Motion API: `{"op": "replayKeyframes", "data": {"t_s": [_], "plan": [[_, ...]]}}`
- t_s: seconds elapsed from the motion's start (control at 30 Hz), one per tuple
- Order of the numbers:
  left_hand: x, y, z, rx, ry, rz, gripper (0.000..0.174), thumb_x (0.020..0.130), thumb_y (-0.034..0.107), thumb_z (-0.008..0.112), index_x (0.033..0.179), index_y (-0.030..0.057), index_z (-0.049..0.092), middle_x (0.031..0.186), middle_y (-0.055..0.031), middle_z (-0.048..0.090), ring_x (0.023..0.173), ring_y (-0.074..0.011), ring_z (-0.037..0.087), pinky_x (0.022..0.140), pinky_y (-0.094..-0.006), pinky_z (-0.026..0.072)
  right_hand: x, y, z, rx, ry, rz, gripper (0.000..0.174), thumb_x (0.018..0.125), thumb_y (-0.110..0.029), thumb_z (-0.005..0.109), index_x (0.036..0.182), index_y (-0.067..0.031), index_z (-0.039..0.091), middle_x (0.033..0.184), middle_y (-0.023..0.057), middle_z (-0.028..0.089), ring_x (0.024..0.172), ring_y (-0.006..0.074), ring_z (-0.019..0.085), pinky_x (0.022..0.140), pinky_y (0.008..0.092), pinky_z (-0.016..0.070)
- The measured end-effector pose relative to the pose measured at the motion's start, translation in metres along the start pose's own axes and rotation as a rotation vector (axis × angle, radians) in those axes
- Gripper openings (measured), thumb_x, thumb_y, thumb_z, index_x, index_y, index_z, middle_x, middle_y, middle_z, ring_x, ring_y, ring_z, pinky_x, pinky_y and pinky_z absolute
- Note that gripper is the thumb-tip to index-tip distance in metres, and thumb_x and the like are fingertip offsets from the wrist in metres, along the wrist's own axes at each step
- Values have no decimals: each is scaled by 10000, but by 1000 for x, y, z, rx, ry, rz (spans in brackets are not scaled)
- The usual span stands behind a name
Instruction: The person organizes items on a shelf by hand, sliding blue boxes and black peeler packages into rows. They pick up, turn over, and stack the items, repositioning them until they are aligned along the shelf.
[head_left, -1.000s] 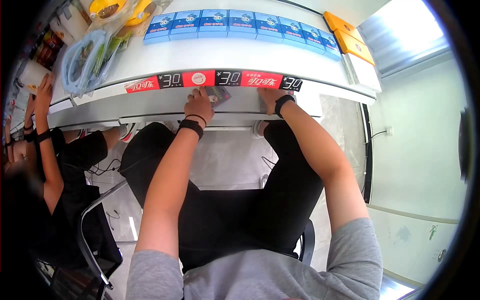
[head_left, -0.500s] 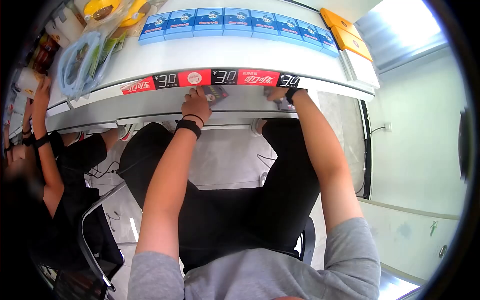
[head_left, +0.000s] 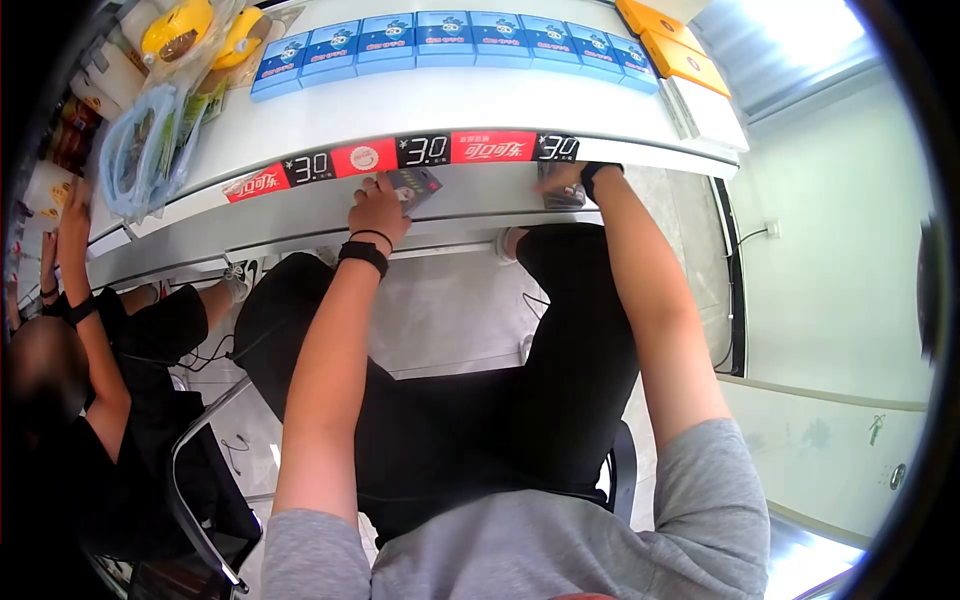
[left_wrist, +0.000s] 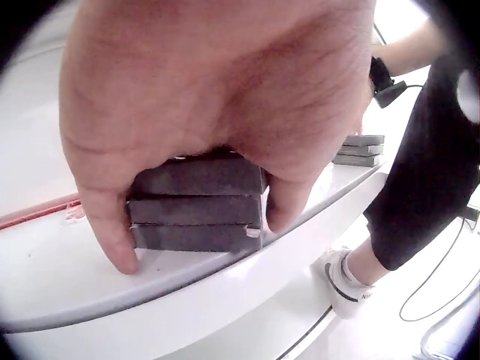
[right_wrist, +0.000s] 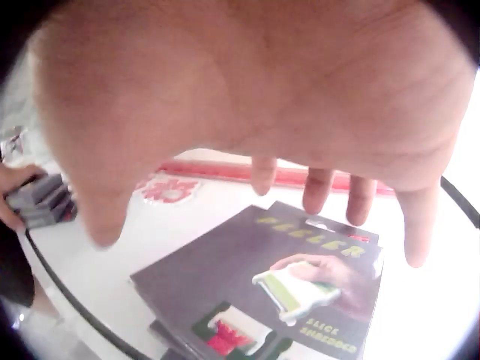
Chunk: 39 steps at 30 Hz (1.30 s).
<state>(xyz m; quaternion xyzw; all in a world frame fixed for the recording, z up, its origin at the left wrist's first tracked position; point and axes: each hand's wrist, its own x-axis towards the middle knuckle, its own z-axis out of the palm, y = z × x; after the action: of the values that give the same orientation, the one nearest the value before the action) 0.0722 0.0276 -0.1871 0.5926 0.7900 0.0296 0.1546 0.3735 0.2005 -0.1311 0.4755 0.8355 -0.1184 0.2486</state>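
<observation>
Left wrist: left hand (left_wrist: 217, 90) grips flat, rectangular stacked boxes (left_wrist: 196, 210); right hand (right_wrist: 247, 82) spreads above peeler box (right_wrist: 232, 262).

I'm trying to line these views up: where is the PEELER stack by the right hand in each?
Head view: PEELER stack, upper right of centre, below the price strip.
Left wrist view: right side, small, beyond the left hand.
Right wrist view: large, bottom centre, below the right hand.
Shared landmark: the other dark stack, gripped by the left hand.
</observation>
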Motion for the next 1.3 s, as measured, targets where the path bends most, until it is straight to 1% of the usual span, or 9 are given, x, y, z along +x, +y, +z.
{"op": "replayKeyframes", "data": {"t_s": [0.23, 0.4, 0.67, 0.73, 0.8, 0.9, 0.97, 1.1, 1.3], "plan": [[-5, 13, -24, -139, -43, -64, 906, 782, 550, 678, 1354, -58, 327, 1315, -279, 444, 1175, -446, 508, 924, -479, 500, -2, 15, 3, 350, 225, 126, 744, 554, -437, 844, 1164, -60, 647, 1116, 155, 666, 996, 281, 634, 844, 392, 523], [23, -7, 3, -262, 43, -103, 932, 774, 681, 605, 1229, -120, 469, 1215, -303, 541, 1150, -446, 532, 980, -493, 437, 10, 26, 20, 594, 146, 219, 745, 581, -512, 837, 1154, -69, 660, 1099, 137, 673, 970, 266, 635, 827, 375, 522], [31, -19, -4, -423, -252, -132, 940, 706, 733, 639, 1128, -104, 560, 1138, -281, 606, 1187, -390, 533, 990, -465, 422, 26, 32, 47, 1068, -42, 330, 672, 662, -547, 829, 1135, -94, 676, 1062, 71, 681, 900, 195, 625, 750, 311, 518], [23, -9, -21, -400, -296, -145, 952, 690, 726, 663, 1143, -104, 546, 1146, -282, 602, 1177, -386, 541, 974, -446, 442, 3, -2, 25, 1080, -3, 174, 601, 684, -466, 845, 1149, -125, 676, 1059, 37, 680, 885, 164, 614, 718, 275, 510], [14, 1, -24, -377, -340, -162, 967, 674, 718, 687, 1157, -105, 532, 1154, -283, 598, 1167, -382, 549, 959, -426, 462, 34, -8, 39, 1021, -59, 129, 565, 737, -457, 795, 1191, -148, 662, 1092, 44, 685, 942, 183, 626, 789, 311, 508], [4, 16, -22, -344, -117, -182, 932, 679, 636, 737, 1221, -78, 483, 1180, -257, 592, 1163, -393, 547, 926, -428, 493, 36, -67, 29, 519, -59, 26, 506, 784, -412, 733, 1210, -153, 647, 1128, 75, 688, 989, 224, 640, 863, 358, 494], [-1, 20, -23, -216, 170, -112, 710, 696, 461, 776, 1218, 50, 526, 1161, -145, 608, 1085, -364, 581, 858, -453, 524, 28, -92, 33, 291, 333, -156, 429, 803, -345, 664, 1175, -131, 650, 1138, 105, 676, 1038, 262, 632, 921, 393, 471], [0, 5, -18, 53, 253, 45, 724, 727, 451, 746, 1216, -4, 467, 1163, -180, 593, 1127, -398, 545, 829, -491, 539, 42, -115, 47, 10, 693, -265, 357, 761, -259, 630, 1083, -109, 663, 1094, 111, 662, 1059, 289, 622, 906, 403, 481], [1, 7, -16, 55, 257, 43, 599, 762, 379, 725, 1166, 5, 490, 1134, -171, 594, 1068, -383, 567, 789, -480, 553, 52, -108, 44, 55, 345, -195, 352, 753, -157, 668, 1104, -140, 642, 1116, 139, 630, 1087, 307, 586, 912, 439, 468]]}}
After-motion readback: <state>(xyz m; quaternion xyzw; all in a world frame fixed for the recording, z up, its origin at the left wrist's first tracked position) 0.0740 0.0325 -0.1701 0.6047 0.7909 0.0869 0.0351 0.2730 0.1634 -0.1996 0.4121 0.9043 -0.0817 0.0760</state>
